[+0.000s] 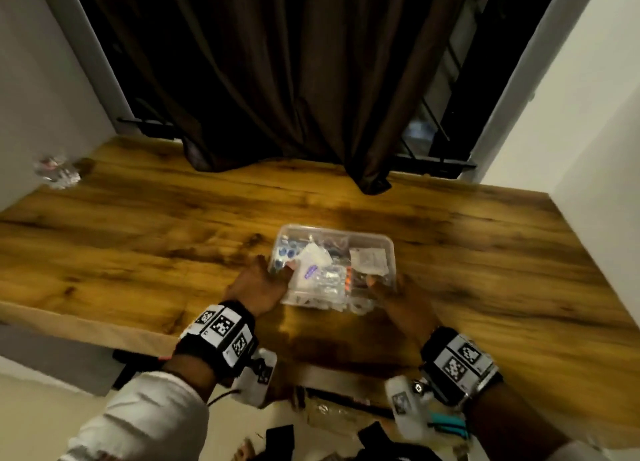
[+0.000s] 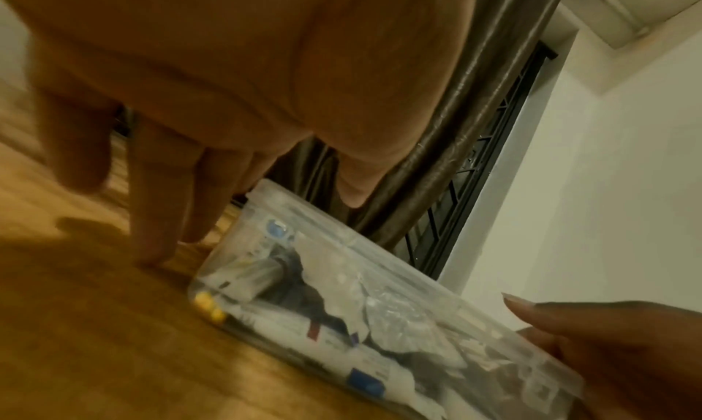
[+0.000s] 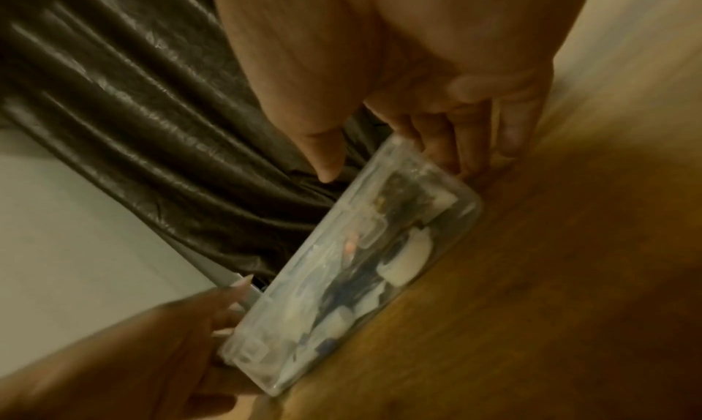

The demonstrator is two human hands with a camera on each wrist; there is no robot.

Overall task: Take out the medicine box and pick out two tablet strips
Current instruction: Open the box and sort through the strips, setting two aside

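A clear plastic medicine box [image 1: 388,243] with its lid on lies on the wooden table [image 1: 138,239], near the front edge. Tablet strips [image 1: 332,280], sachets and small blue-capped items show blurred through the lid. My left hand [image 1: 273,270] is at the box's left end, with straight fingers [image 2: 152,240] reaching down to the table beside the box [image 2: 342,291] and the thumb over the lid. My right hand [image 1: 384,284] is at the right end. Its fingers [image 3: 463,156] lie against the end wall of the box [image 3: 342,261] and its thumb hovers just above the lid.
A crumpled clear wrapper [image 1: 57,173] lies at the table's back left by the wall. A dark curtain [image 1: 277,79] hangs down onto the table's back edge. White walls close in both sides. Dark clutter [image 1: 329,422] lies on the floor below the front edge.
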